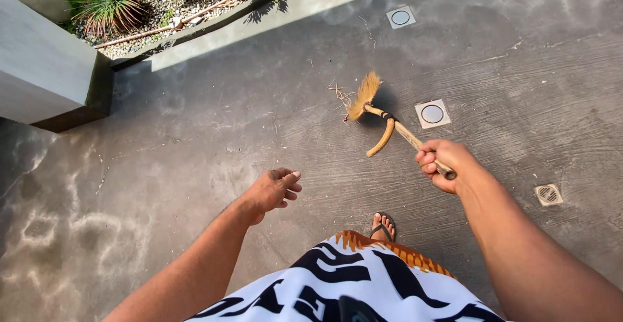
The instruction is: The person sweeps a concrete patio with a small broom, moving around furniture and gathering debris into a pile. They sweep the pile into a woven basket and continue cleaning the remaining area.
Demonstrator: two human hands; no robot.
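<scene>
The right hand [441,164] is closed around the wooden handle of a short straw broom [383,123], whose bristles touch the concrete floor [195,153] beside a small pile of dry straw bits [340,95], well out from the planter edge. Sweeping looks underway. The left hand [272,189] hangs loosely curled, holding nothing. Gathering that litter likely calls for a short stroke.
</scene>
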